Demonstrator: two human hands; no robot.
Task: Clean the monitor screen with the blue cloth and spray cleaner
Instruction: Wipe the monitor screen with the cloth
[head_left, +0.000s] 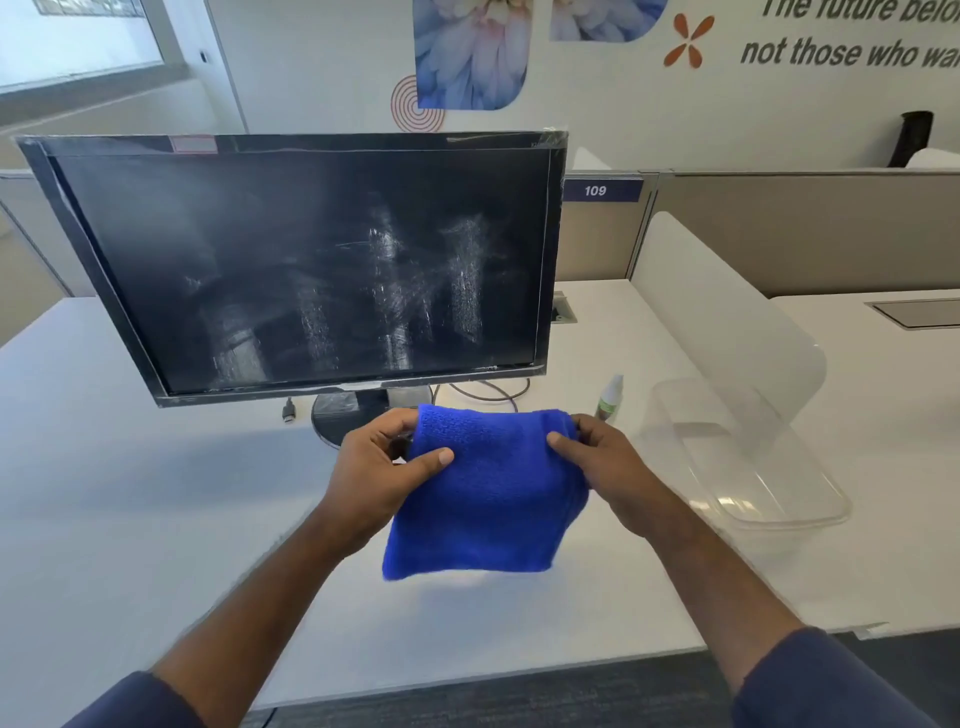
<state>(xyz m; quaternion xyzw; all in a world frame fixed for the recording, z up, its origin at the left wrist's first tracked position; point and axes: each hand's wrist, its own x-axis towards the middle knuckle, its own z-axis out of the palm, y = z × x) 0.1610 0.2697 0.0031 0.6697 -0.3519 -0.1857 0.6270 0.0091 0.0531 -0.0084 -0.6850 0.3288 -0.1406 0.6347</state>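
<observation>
A black monitor (306, 265) stands on the white desk, its dark screen streaked with whitish smears across the middle and lower part. In front of its round base I hold a folded blue cloth (488, 499) above the desk. My left hand (379, 467) pinches the cloth's upper left corner, thumb on the front. My right hand (608, 467) pinches the upper right corner. A small spray bottle (609, 400) with a white cap and green label stands on the desk just behind my right hand.
A clear plastic tub (748, 457) lies on the white desk (130, 493) to the right of the cloth, beside a translucent divider panel (727, 317). A cable with a plug (289, 411) hangs below the monitor. The desk's front edge runs under my forearms.
</observation>
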